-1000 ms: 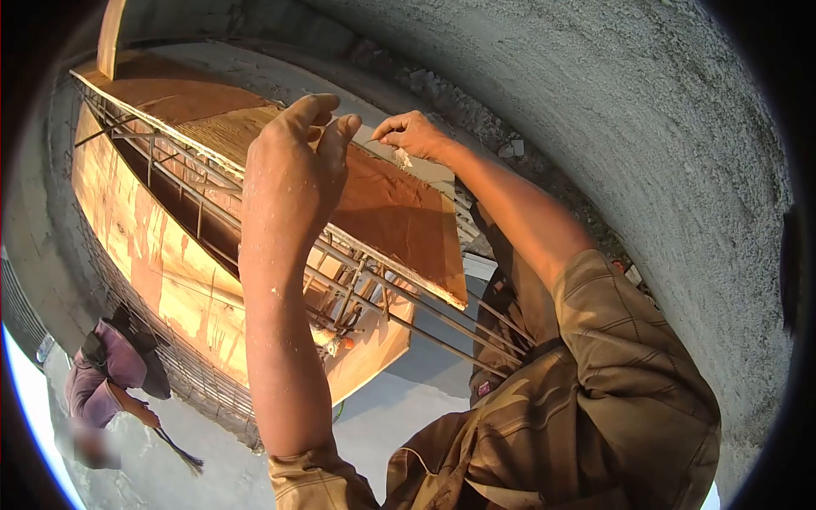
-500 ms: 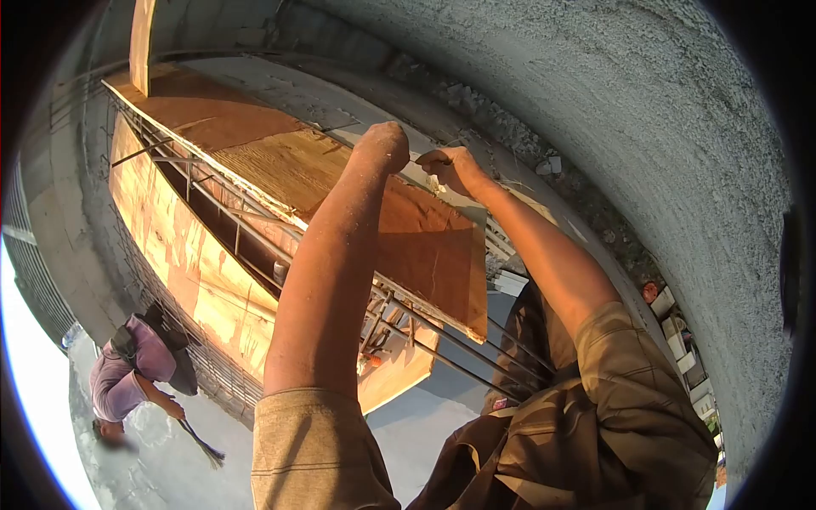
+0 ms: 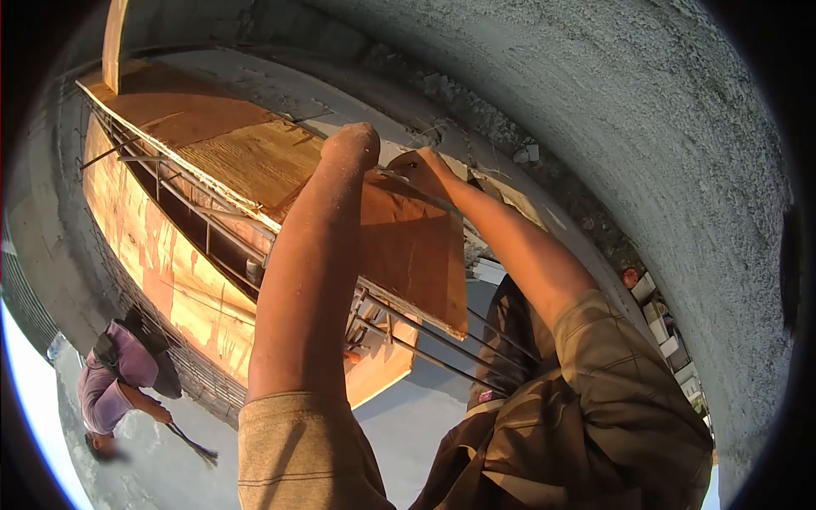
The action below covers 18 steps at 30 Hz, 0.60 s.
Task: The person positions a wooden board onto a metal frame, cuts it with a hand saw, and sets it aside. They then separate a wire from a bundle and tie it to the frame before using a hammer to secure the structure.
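My left hand [image 3: 351, 144] is closed in a fist above the plywood panel [image 3: 255, 153]. Its fingers face away, so what it grips is hidden. Close on its right, the bent fingers of my right hand [image 3: 427, 172] are closed around a thin greyish piece [image 3: 393, 175], which shows in the gap between the two hands. Its kind cannot be made out. Beneath both forearms, the panel lies along the top of steel reinforcing bars [image 3: 429, 361].
A second plywood sheet [image 3: 161, 255] stands beside the bar cage. An upright board [image 3: 114, 47] rises at the far end. Rough concrete wall [image 3: 629, 127] curves along the right. At lower left, another person [image 3: 123, 365] bends over, holding a bundle of dark strands [image 3: 194, 444].
The view has shifted, so the panel and other person appear farther left. My right hand now sits a little lower relative to my left, and more of the thin piece's surroundings shows.
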### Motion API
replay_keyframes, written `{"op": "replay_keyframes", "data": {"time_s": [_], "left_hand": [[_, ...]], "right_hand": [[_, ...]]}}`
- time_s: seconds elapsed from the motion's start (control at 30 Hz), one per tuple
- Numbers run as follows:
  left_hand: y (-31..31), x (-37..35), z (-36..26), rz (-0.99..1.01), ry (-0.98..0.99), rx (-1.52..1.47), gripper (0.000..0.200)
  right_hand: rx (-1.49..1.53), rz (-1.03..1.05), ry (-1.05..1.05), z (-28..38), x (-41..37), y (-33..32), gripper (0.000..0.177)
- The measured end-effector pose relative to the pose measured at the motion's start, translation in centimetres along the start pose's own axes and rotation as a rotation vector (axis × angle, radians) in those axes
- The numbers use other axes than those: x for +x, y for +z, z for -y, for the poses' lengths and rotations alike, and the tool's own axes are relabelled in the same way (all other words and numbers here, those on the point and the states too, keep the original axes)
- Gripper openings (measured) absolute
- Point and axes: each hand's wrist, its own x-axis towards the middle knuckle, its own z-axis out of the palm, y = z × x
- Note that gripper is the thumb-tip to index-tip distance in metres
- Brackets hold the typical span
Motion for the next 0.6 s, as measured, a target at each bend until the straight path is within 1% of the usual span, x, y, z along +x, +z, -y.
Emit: {"op": "replay_keyframes", "data": {"time_s": [0.03,0.07,0.1,0.13,0.17,0.2,0.27,0.33,0.37,0.43,0.47,0.5,0.57,0.6], "left_hand": [[0.3,0.1,0.0,-0.004,0.006,0.02,0.028],[0.4,0.5,-0.2,0.04,0.025,0.076,0.028],[0.8,0.8,-0.3,0.004,0.002,0.073,0.028],[1.4,1.1,-0.2,-0.031,-0.024,0.07,0.028],[1.7,1.6,0.0,-0.026,-0.009,0.072,0.027],[2.0,2.3,0.1,-0.02,0.006,0.072,0.027],[2.3,2.6,-0.1,0.006,0.037,0.091,0.026],[1.8,2.3,-0.2,0.037,0.064,0.127,0.024],[0.6,1.2,-0.8,0.103,0.044,0.145,0.024],[-1.9,-1.7,-2.3,0.239,0.003,0.176,0.026],[-1.3,-0.9,-2.1,0.223,0.03,0.191,0.027],[-0.4,0.4,-1.8,0.209,0.056,0.208,0.027],[0.0,0.5,-1.7,0.199,0.051,0.192,0.029],[0.2,0.5,-1.8,0.205,0.019,0.159,0.03]], "right_hand": [[-0.008,-0.033,0.034,0.5,-0.4,0.4,0.021],[0.005,-0.047,-0.012,-0.9,0.1,1.3,0.021],[0.02,-0.061,-0.066,-3.4,1.4,2.6,0.022],[0.035,-0.074,-0.122,-3.6,1.6,3.1,0.022],[0.075,-0.049,-0.136,-3.9,1.6,3.6,0.022],[0.002,-0.051,-0.114,-4.2,1.6,3.7,0.022],[-0.145,-0.055,-0.062,-1.8,0.5,2.7,0.023],[-0.32,-0.038,-0.143,-1.5,1.0,2.0,0.025],[-0.409,-0.027,-0.185,-1.4,1.2,1.8,0.025],[-0.583,0.149,-0.13,1.9,0.6,0.1,0.029],[-0.671,0.237,-0.104,3.7,0.4,-0.8,0.032],[-0.713,0.26,-0.103,4.8,0.2,-1.3,0.031],[-0.796,0.304,-0.101,5.8,-0.1,-1.7,0.029],[-0.77,0.285,-0.16,4.9,0.2,-1.2,0.029]]}}
